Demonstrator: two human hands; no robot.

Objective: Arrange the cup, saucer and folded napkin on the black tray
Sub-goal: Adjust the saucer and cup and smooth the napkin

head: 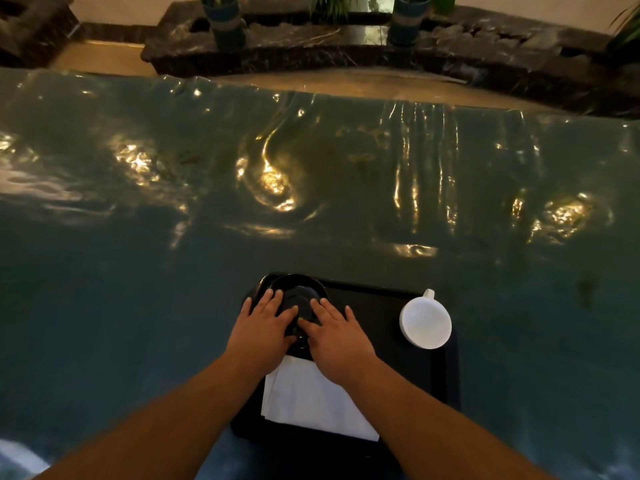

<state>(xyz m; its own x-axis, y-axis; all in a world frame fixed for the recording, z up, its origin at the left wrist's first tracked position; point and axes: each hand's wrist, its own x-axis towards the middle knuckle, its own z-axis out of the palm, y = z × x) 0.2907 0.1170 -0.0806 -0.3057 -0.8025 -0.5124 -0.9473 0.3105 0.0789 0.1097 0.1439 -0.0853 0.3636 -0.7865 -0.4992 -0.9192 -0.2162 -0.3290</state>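
- Left hand (263, 329): palm down, fingers spread and nearly straight, pointing away from the body.
- Right hand (337, 342): just beside it, also palm down, fingers fanned flat (neither hand curls round anything).
- Thumbs angle inward, tips close together between the hands.
- Bare forearms (173, 410) come in from either side and converge towards the wrists.

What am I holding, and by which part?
Nothing gripped: left hand and right hand rest flat fingers on the round black saucer, either side of its centre.
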